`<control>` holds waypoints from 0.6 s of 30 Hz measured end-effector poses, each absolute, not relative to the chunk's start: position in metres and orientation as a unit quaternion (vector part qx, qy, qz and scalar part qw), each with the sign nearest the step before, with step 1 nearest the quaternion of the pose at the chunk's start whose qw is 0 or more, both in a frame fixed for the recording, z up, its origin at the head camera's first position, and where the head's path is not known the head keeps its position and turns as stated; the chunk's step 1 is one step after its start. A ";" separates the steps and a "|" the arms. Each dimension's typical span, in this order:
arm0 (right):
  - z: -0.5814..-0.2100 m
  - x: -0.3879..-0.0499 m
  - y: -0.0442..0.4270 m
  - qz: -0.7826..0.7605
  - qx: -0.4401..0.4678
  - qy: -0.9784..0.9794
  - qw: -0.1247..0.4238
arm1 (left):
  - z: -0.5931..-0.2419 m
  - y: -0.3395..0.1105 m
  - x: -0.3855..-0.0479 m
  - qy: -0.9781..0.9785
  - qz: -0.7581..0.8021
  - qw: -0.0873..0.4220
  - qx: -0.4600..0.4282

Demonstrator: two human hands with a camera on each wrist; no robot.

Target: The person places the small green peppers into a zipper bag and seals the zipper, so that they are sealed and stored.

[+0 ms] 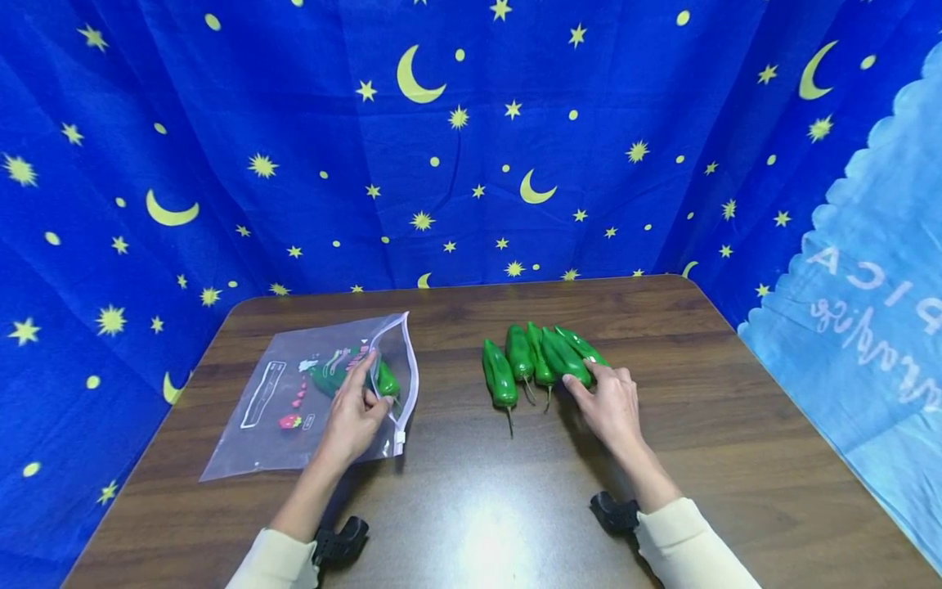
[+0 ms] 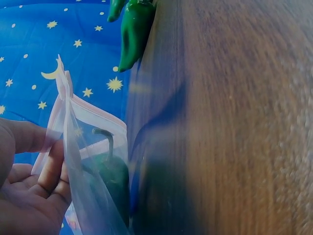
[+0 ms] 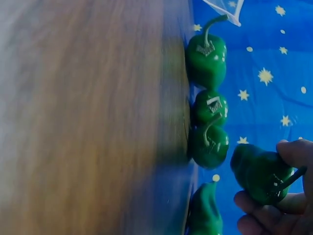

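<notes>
A clear zip bag (image 1: 280, 401) with pink print lies on the left of the table, green peppers inside it. My left hand (image 1: 356, 417) pinches the bag's upper layer near its mouth, which gapes to the right; in the left wrist view the fingers (image 2: 51, 166) grip the film beside a bagged pepper (image 2: 110, 181). My right hand (image 1: 609, 405) holds a green pepper (image 1: 562, 357) between thumb and fingers; the right wrist view shows this pepper (image 3: 261, 174) raised beside the others. Several more peppers lie in a row to its left, and one (image 1: 581, 343) lies behind to the right.
The brown wooden table (image 1: 471, 483) reaches back to a blue curtain (image 1: 471, 147) with yellow moons and stars. A light-blue cloth (image 1: 868, 327) hangs at the right. Black wrist mounts sit on both forearms.
</notes>
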State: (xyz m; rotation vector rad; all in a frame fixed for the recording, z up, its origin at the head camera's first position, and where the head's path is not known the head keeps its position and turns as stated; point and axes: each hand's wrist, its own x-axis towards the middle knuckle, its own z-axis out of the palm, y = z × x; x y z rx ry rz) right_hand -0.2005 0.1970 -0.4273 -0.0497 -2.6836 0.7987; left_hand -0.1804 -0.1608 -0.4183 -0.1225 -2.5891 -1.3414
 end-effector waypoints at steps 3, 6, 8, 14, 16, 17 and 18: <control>-0.425 -0.201 0.190 0.283 -0.006 -0.944 0.171 | -0.418 -0.161 -0.180 -0.881 -0.457 0.113 -0.044; -0.423 -0.202 0.182 0.286 0.008 -0.942 0.177 | -0.418 -0.161 -0.179 -0.881 -0.457 0.113 -0.045; -0.422 -0.202 0.177 0.289 0.019 -0.940 0.180 | -0.418 -0.160 -0.179 -0.880 -0.459 0.112 -0.044; -0.419 -0.203 0.162 0.295 0.039 -0.937 0.182 | -0.418 -0.160 -0.179 -0.882 -0.457 0.110 -0.040; -0.419 -0.203 0.157 0.295 0.045 -0.937 0.183 | -0.418 -0.160 -0.179 -0.883 -0.455 0.112 -0.040; -0.419 -0.204 0.155 0.295 0.047 -0.937 0.184 | -0.417 -0.160 -0.179 -0.883 -0.454 0.113 -0.041; -0.418 -0.204 0.152 0.294 0.051 -0.937 0.183 | -0.417 -0.160 -0.178 -0.883 -0.454 0.114 -0.041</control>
